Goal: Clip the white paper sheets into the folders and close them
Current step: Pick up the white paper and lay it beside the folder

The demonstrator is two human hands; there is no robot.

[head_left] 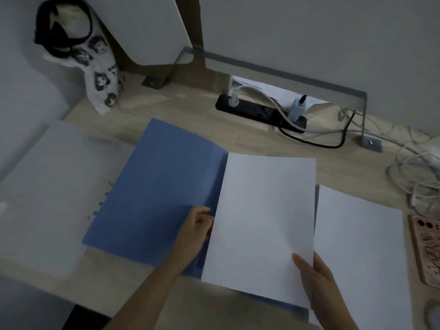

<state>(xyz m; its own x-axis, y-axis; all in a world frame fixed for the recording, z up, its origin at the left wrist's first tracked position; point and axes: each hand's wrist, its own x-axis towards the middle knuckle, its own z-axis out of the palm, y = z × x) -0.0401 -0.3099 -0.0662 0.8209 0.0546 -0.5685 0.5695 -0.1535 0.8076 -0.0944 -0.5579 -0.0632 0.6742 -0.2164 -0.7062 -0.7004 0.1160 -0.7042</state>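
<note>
Head view: blue folder (162, 186) lies open on desk (190, 108). Right hand (316, 279) pinches white sheet (264, 222) at lower right edge, over folder's right half. Left hand (195, 232), fingers curled, grips sheet's left edge.

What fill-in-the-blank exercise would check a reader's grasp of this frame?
1. The right hand holds a white sheet over the open ____ folder.
2. The left hand is at that sheet's ____ edge.
3. A second white sheet lies flat to the ____ of the held one.
4. The power strip at the back of the desk is ____.
Missing words: blue; left; right; black.
</note>
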